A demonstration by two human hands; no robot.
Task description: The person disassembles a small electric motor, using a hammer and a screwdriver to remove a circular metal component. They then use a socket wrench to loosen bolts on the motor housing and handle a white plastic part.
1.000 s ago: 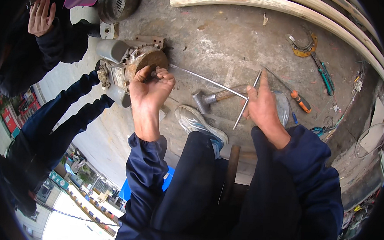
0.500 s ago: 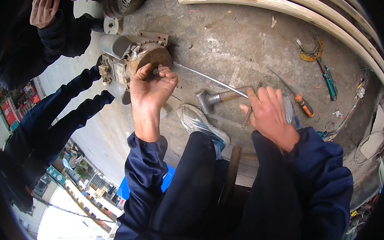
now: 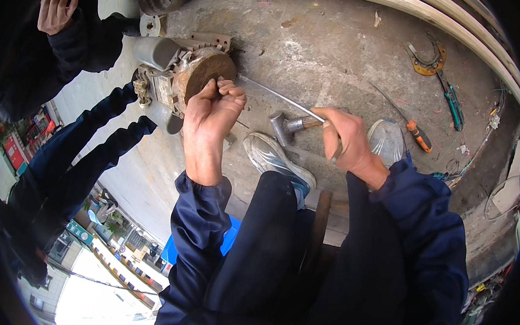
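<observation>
A rusty electric motor (image 3: 165, 88) with a round brown disc (image 3: 201, 71) on its near end lies on the concrete floor. My left hand (image 3: 214, 110) is at the middle of that disc, thumb and fingers pinched together; what they grip is hidden. My right hand (image 3: 350, 141) is closed round the handle end of a long thin steel T-handle wrench (image 3: 278, 95). Its shaft slants up and left, and its far tip ends just right of the disc, apart from my left hand. Below the shaft lies a hammer (image 3: 284, 128), its wooden handle partly behind my right hand.
An orange-handled screwdriver (image 3: 418, 135), green-handled pliers (image 3: 453, 108) and a yellow horseshoe-shaped part (image 3: 428, 65) lie to the right. Long wooden poles (image 3: 392, 3) curve along the far side. Another person's hand (image 3: 59, 8) shows at upper left. My shoe (image 3: 275, 157) stands near the hammer.
My right hand has shifted left with the wrench, and its fingers now wrap the handle end differently. My left hand stays at the disc, still pinched. The whole view has shifted slightly.
</observation>
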